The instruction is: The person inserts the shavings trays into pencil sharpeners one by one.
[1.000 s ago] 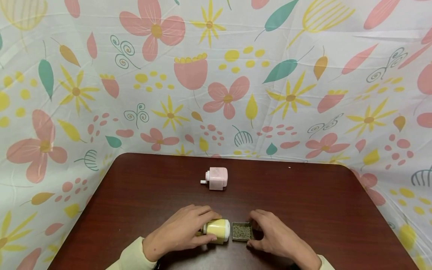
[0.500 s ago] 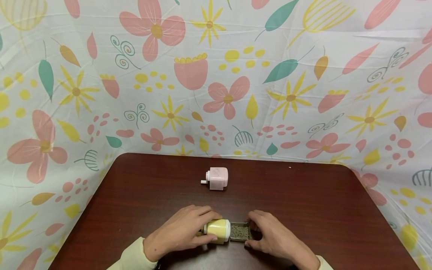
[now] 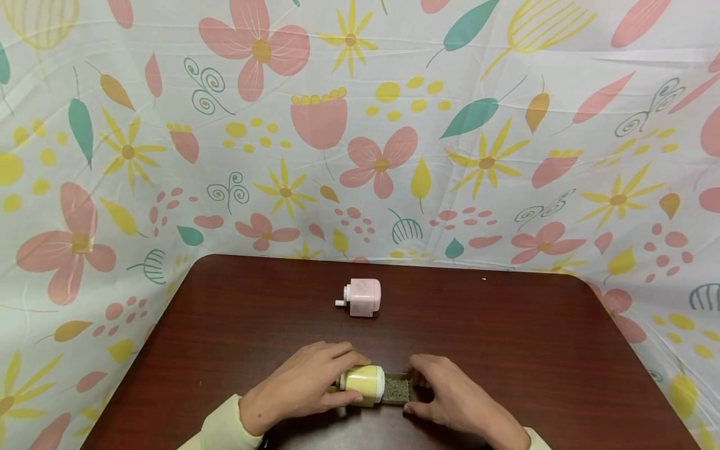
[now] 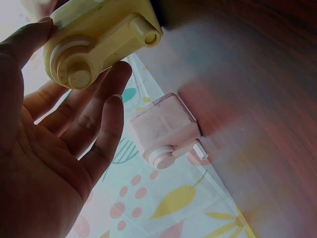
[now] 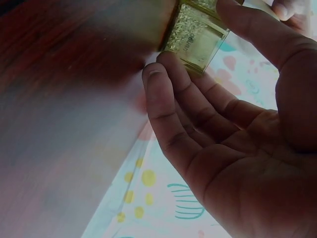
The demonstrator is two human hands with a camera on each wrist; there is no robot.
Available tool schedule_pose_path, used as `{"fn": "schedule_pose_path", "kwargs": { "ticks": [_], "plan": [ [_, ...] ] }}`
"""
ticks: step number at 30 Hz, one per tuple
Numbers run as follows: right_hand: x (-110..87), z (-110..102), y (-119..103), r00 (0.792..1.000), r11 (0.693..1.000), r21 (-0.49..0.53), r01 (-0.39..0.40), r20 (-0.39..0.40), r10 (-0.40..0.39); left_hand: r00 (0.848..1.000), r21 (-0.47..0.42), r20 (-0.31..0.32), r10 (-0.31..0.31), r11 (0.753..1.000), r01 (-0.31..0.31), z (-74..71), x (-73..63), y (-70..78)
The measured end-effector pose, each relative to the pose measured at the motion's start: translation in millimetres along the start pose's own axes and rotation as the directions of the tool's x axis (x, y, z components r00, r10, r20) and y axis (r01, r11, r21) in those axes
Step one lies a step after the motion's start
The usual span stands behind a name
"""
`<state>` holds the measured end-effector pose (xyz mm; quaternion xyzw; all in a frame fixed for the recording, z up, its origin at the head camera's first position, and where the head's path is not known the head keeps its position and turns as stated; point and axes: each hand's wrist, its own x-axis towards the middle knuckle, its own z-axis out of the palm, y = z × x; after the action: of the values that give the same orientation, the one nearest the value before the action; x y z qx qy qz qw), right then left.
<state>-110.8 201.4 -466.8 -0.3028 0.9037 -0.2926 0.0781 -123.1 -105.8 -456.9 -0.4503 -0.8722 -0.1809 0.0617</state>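
Observation:
A yellow hand-crank pencil sharpener [image 3: 362,382] lies on the table, its white end facing right. My left hand [image 3: 309,381] grips it between thumb and fingers; in the left wrist view the sharpener's crank [image 4: 143,30] shows. Against that white end sits a small see-through shavings drawer [image 3: 412,392] holding pencil shavings, its left edge meeting or just inside the sharpener. My right hand [image 3: 450,394] pinches the drawer's right end between thumb and fingers. In the right wrist view, the drawer's clear wall [image 5: 205,45] stands between the thumb and fingertips.
Farther back on the dark wooden table [image 3: 478,325] lies a pink hand-crank sharpener [image 3: 364,297], crank pointing left. A flower-printed cloth [image 3: 360,156] hangs behind the table and at both sides.
My right hand has moved left with the drawer, closing the gap to the yellow sharpener; less of the drawer shows now. The left hand and yellow sharpener have hardly moved.

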Motion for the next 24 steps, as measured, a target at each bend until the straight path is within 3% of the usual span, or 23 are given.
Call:
{"fn": "schedule_pose_path", "kwargs": {
  "ticks": [24],
  "plan": [
    [4.7, 7.2, -7.0, 0.999, 0.999, 0.025, 0.033, 0.015, -0.033, 1.000, -0.018, 0.006, -0.007, 1.000, 0.007, 0.9, 0.6, -0.6]
  ]
}}
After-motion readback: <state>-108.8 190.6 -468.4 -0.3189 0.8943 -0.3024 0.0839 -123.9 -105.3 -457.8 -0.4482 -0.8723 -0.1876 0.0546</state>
